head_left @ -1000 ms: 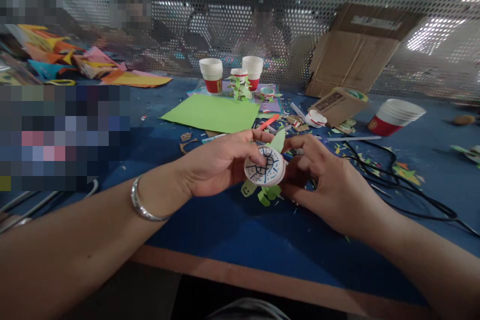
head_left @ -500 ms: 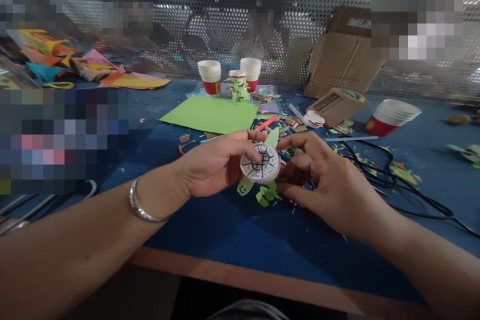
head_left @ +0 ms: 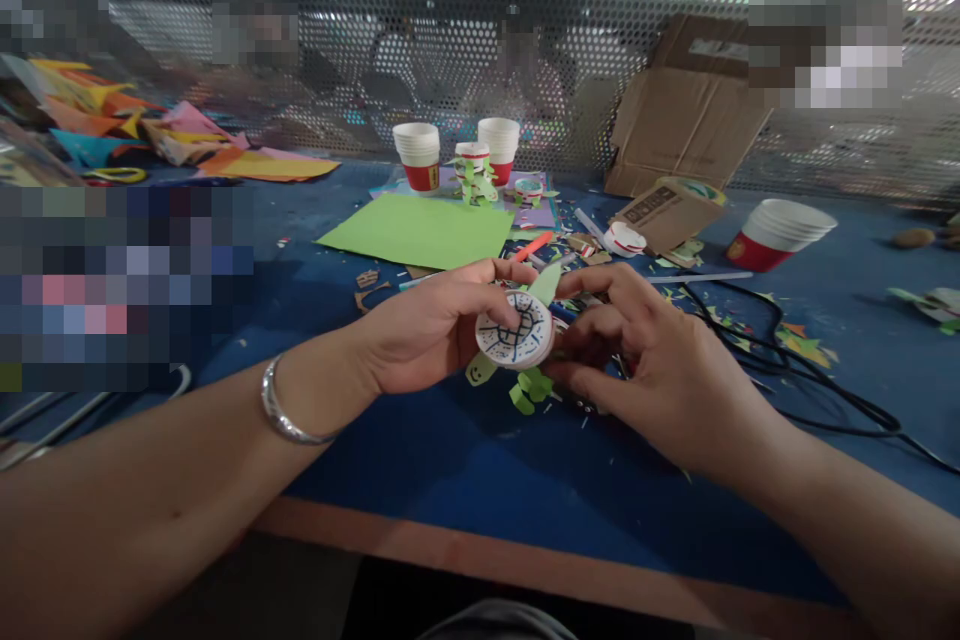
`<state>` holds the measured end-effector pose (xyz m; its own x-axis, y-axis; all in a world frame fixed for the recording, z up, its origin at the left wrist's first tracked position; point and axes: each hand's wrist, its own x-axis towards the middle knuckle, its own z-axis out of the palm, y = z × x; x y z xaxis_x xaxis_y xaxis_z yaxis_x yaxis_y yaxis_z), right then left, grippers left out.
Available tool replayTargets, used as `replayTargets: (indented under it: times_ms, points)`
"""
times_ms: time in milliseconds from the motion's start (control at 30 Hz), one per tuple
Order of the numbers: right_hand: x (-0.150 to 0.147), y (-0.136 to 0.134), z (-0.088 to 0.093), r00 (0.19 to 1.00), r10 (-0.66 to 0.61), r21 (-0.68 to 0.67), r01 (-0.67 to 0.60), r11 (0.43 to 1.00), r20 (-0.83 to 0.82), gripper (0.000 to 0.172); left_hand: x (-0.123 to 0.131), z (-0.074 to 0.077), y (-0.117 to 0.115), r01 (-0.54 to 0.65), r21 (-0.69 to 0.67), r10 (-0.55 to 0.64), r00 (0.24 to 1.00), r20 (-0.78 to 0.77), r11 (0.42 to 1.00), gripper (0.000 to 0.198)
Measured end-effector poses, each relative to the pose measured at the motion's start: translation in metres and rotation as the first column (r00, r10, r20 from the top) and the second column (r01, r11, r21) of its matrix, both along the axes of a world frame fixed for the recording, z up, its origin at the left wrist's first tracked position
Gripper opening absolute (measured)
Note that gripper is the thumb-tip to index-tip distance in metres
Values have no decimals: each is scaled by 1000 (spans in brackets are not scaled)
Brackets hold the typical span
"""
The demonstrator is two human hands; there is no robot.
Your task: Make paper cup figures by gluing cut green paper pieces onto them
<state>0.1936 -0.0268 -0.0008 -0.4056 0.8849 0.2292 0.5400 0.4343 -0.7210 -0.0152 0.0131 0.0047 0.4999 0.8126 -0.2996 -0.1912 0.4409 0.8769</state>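
Note:
A small paper turtle (head_left: 510,348) is between my hands, just above the blue table. Its round white shell carries dark blue lines and dots, and its green paper head with a smiley face points down and left. My left hand (head_left: 442,325) grips the shell, thumb on top and other fingers partly hidden behind it. At the shell's right edge, my right hand (head_left: 626,345) has its fingers curled, thumb low and index finger by the upper green paper flipper (head_left: 546,283). Curled green paper (head_left: 529,392) shows just below the shell; whether it is attached, I cannot tell.
Behind lie a green paper sheet (head_left: 420,228), stacked paper cups (head_left: 417,160) and finished paper turtles (head_left: 474,175). On the right are a cup stack (head_left: 780,235), a black cord (head_left: 817,395), cardboard (head_left: 675,135) and paper scraps. Coloured paper (head_left: 262,163) lies far left.
The turtle has turned and tilted slightly, its shell shifting a little left and down. Both hands stay around it in nearly the same pose. The whole view has shifted slightly.

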Motion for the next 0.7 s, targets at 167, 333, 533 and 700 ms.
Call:
replayTargets:
  times_ms: [167,333,533,700]
  points:
    - [2,0,0,996,-60,-2,60,998,-72,34,-4,3,1,-53,-18,53,998,14,998,48]
    - [4,1,-1,988,-55,-47,48,998,-145,3,-5,3,1,-36,-42,37,999,25,998,47]
    - [3,4,5,946,-38,-298,-63,952,-321,7,-3,0,3,-15,-12,15,1000,13,1000,47]
    - [2,7,5,914,-36,-475,-177,862,-405,15,-2,-2,1,69,20,-69,997,-26,997,52]
